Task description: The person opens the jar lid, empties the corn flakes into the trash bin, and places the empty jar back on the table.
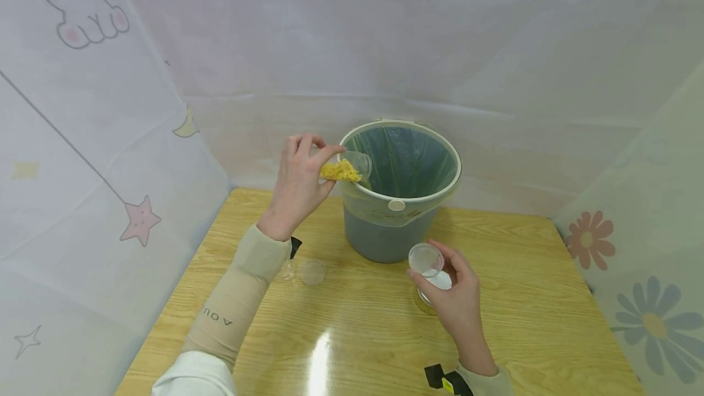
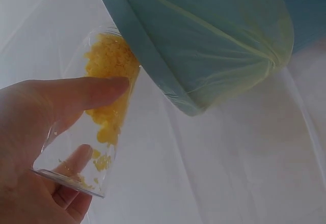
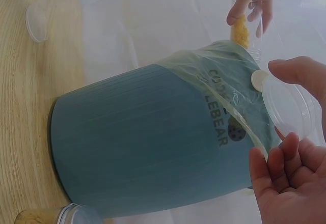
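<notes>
My left hand (image 1: 299,185) grips a clear plastic jar (image 2: 66,158) tipped on its side, its mouth at the left rim of the bin (image 1: 379,240). Yellow crumbly bits (image 2: 108,58) are heaped toward that mouth, and a few cling near the base. Thumb and fingers of my right hand (image 1: 459,298) hold a round clear lid (image 3: 288,107) by its edge, in front of the bin. Below this hand, partly hidden by it, another jar with yellow contents (image 3: 38,216) stands on the table.
The blue-grey bin has a pale rim and a thin translucent yellowish-green liner (image 3: 204,66) folded over it. Left of it on the wooden table (image 1: 352,329) lie a second clear lid (image 1: 313,272) and a clear container (image 1: 287,270). Pale printed sheets (image 1: 385,47) wall the table's back and sides.
</notes>
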The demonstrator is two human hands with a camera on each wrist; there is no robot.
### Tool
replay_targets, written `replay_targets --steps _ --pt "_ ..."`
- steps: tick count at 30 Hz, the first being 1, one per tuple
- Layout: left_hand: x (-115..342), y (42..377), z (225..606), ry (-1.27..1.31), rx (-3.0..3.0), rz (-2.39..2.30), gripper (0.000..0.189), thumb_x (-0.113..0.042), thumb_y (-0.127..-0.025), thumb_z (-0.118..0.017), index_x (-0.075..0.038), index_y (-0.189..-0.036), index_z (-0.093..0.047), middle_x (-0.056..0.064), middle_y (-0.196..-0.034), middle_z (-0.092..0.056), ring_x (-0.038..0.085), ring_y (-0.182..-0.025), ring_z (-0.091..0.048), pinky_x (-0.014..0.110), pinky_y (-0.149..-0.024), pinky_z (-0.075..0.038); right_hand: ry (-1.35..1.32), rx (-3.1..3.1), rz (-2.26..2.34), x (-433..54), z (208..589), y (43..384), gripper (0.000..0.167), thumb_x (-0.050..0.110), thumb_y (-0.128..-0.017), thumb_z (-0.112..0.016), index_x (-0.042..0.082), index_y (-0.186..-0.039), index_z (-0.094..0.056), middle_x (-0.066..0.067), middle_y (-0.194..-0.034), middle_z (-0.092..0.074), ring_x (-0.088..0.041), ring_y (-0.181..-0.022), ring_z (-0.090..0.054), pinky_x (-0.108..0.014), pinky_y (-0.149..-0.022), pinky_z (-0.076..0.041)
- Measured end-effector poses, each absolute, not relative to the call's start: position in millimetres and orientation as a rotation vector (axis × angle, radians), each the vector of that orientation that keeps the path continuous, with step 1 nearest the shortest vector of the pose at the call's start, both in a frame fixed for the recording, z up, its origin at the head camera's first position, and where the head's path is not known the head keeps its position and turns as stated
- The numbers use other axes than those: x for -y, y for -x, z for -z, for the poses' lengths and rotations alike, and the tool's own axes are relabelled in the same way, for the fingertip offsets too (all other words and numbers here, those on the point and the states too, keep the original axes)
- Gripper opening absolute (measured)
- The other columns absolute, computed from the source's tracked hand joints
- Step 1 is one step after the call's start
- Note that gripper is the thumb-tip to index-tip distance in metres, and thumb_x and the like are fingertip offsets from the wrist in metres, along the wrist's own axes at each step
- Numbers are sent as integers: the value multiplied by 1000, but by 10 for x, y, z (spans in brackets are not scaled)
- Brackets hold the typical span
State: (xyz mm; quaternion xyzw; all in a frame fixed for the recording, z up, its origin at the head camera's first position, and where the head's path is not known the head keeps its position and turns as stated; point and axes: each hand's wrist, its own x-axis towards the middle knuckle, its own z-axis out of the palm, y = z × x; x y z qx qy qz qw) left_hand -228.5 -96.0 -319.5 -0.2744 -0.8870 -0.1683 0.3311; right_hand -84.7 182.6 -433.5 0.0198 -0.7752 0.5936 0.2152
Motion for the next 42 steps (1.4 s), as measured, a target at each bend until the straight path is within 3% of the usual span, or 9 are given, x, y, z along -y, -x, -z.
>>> replay_targets --steps 30,42 --pt "926 2283 3198 739 2302 445 50 -6 -76 -87 -18 -123 -72 11 -116 -52 36 -109 -38 45 -93 -37 -90 2136 -1634 -1832 4346 830 63 -8 -70 -90 6 -127 -68 -7 -116 -67 -17 -101 -59 -16 -87 -47" --pt "920 2289 3197 766 2277 409 50 -1 -77 -82 -17 -123 -72 13 -117 -53 36 -111 -39 46 -95 -35 -77 2143 -1647 -1828 4343 821 64 -10 -70 -89 0 -128 -66 -9 -114 -66 -17 -102 -58 -16 -89 -46"
